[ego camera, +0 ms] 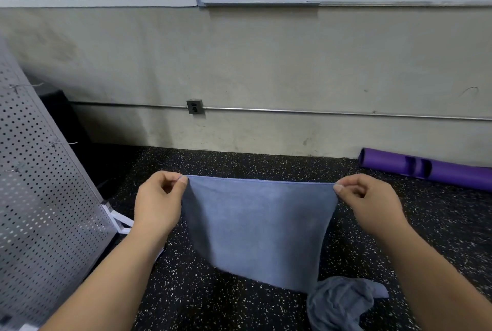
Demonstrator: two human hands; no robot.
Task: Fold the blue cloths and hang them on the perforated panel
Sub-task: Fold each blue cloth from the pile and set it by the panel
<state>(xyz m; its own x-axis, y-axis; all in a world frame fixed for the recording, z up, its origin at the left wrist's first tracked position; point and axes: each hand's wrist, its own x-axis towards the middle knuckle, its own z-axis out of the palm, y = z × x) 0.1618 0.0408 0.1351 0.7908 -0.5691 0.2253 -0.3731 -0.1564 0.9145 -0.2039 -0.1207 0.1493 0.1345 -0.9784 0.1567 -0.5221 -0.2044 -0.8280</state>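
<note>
A blue cloth (257,226) hangs flat in the air in front of me, stretched along its top edge. My left hand (158,204) pinches its upper left corner between thumb and forefinger. My right hand (370,204) pinches the upper right corner the same way. A second blue cloth (342,304) lies crumpled on the floor below and to the right. The grey perforated panel (34,197) leans at the left, with a few wire hooks sticking out of it; no cloth shows on its visible part.
The floor (226,301) is black rubber with white speckles. A purple roll (426,168) lies by the wall at the right. A pale wall with a socket (195,107) and a thin pipe stands ahead, whiteboards above. The panel's white foot (117,217) juts out near my left wrist.
</note>
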